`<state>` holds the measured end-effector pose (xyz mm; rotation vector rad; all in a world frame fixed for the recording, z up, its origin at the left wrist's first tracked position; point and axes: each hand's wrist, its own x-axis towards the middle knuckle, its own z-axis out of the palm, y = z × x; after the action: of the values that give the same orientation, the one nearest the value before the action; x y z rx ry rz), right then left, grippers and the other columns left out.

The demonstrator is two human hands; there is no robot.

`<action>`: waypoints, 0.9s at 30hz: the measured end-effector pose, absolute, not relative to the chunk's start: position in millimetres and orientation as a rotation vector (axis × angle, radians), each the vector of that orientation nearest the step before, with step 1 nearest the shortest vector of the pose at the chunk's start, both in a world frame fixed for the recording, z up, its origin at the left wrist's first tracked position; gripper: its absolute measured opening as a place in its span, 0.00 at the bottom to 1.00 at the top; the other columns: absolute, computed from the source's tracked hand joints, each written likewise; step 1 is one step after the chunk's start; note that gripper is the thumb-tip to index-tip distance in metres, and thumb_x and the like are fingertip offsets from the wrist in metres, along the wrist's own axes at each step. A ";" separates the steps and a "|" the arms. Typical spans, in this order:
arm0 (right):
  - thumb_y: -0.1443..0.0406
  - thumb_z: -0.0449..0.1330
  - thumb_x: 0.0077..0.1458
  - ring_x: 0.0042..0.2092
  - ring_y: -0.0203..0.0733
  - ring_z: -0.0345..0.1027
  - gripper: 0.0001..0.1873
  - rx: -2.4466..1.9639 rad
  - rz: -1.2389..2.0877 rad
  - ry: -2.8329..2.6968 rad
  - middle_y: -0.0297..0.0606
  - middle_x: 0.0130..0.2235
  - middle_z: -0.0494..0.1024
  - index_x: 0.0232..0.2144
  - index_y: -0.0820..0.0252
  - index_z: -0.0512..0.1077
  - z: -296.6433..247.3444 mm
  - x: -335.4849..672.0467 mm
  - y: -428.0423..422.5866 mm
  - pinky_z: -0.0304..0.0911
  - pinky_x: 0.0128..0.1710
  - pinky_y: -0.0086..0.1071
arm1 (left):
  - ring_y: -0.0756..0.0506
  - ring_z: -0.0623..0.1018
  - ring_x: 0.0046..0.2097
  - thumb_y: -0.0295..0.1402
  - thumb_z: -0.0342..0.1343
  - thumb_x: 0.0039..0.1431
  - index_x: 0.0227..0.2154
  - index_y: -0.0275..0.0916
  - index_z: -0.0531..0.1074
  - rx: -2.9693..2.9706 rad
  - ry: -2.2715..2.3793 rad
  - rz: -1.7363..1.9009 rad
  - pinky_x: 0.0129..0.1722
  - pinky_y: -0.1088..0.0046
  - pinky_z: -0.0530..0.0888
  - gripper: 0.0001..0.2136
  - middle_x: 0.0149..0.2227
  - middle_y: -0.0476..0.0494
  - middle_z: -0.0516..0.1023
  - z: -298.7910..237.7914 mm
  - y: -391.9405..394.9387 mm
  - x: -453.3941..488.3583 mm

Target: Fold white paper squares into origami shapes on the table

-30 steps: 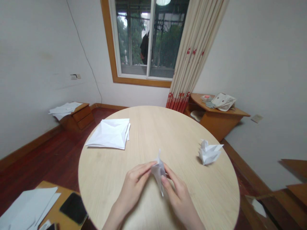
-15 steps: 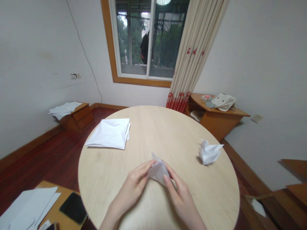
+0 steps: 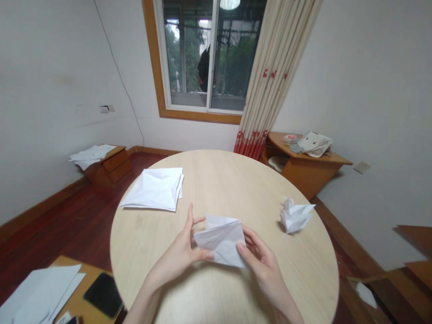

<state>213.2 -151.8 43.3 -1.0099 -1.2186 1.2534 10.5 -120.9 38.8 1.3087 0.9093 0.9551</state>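
Note:
A folded sheet of white paper [image 3: 222, 240] is between my hands, over the near middle of the round table [image 3: 232, 180]. It shows several layers and slanting creases, with an upper flap standing apart on the left. My right hand [image 3: 261, 256] pinches its right edge, thumb in front and fingers behind. At the lower left corner lies the thumb of my left hand [image 3: 182, 247]; its index finger points up, off the paper, while other fingers reach behind the sheet. On the table's right side stands a folded paper figure [image 3: 295, 216] with pointed tips.
A stack of white paper [image 3: 155, 189] lies at the table's back left. Lower left, a wooden surface [image 3: 72, 288] carries loose sheets [image 3: 40, 290] and a black phone [image 3: 104, 293]. A corner desk [image 3: 303, 173] with a cloth bag [image 3: 315, 144] stands behind right.
The folded paper has turned and spread from a narrow pointed shape into a wider one. My left hand has moved slightly left, its index finger lifted; my right hand has shifted right.

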 end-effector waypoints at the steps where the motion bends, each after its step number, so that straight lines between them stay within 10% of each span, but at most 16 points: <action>1: 0.55 0.61 0.55 0.50 0.48 0.70 0.20 -0.997 1.253 -1.209 0.44 0.51 0.74 0.49 0.54 0.70 45.8 213.3 -149.8 0.66 0.49 0.40 | 0.39 0.74 0.51 0.32 0.68 0.44 0.63 0.49 0.18 1.263 0.869 0.897 0.49 0.59 0.70 0.61 0.58 0.33 0.63 42.0 -120.3 10.0; 9: 0.57 0.63 0.53 0.46 0.44 0.72 0.21 -0.896 1.294 -1.185 0.42 0.49 0.75 0.48 0.53 0.67 57.4 219.1 -134.7 0.68 0.44 0.36 | 0.45 0.77 0.41 0.31 0.70 0.42 0.66 0.42 0.35 1.094 0.793 0.894 0.41 0.70 0.71 0.56 0.46 0.40 0.74 49.0 -111.6 11.7; 15: 0.57 0.67 0.46 0.47 0.47 0.72 0.33 -0.936 1.196 -1.227 0.42 0.52 0.72 0.53 0.51 0.61 63.7 226.1 -117.9 0.69 0.46 0.41 | 0.46 0.78 0.34 0.38 0.70 0.42 0.50 0.33 0.66 1.058 0.939 1.210 0.39 0.71 0.72 0.32 0.31 0.47 0.78 55.4 -98.8 16.6; 27: 0.55 0.67 0.45 0.45 0.46 0.71 0.40 -0.976 1.086 -1.335 0.42 0.49 0.72 0.58 0.53 0.57 57.1 237.9 -97.9 0.68 0.45 0.40 | 0.45 0.79 0.30 0.45 0.70 0.37 0.33 0.32 0.73 1.100 0.999 1.269 0.35 0.70 0.75 0.24 0.26 0.43 0.80 54.6 -59.3 18.2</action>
<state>237.9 -97.9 57.1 -0.9757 -1.3351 1.0858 18.2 -59.3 54.6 1.1003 0.9986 1.2694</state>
